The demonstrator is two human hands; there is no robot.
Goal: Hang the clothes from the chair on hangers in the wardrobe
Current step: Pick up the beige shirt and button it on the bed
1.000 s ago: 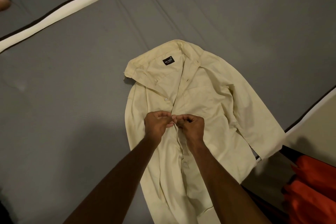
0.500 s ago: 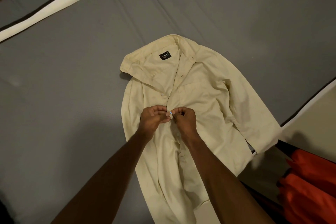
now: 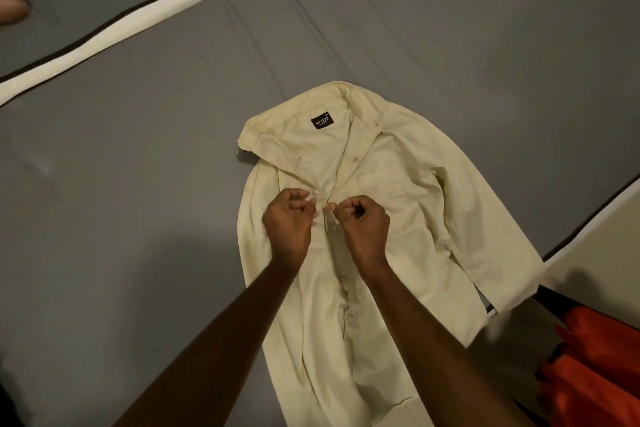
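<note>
A cream button-up shirt (image 3: pixel 408 204) lies flat on a grey bed sheet (image 3: pixel 138 218), collar away from me, a black label inside the neck. Its lower buttons are fastened; the top of the front is open. My left hand (image 3: pixel 289 218) pinches the left edge of the shirt front by a button. My right hand (image 3: pixel 363 222) pinches the right edge just across from it. Both hands are curled, fingertips nearly meeting at chest height. One sleeve hangs over the bed's right edge. No hanger or wardrobe is in view.
A white and black band (image 3: pixel 145 10) runs slantwise across the far left of the bed. Orange fabric (image 3: pixel 595 367) lies low at the right, beside the pale bed edge (image 3: pixel 595 253). Someone's foot (image 3: pixel 12 3) shows at the far left.
Both hands have shifted a little up the shirt front toward the collar, from one button to the one above it. The shirt itself has stayed flat.
</note>
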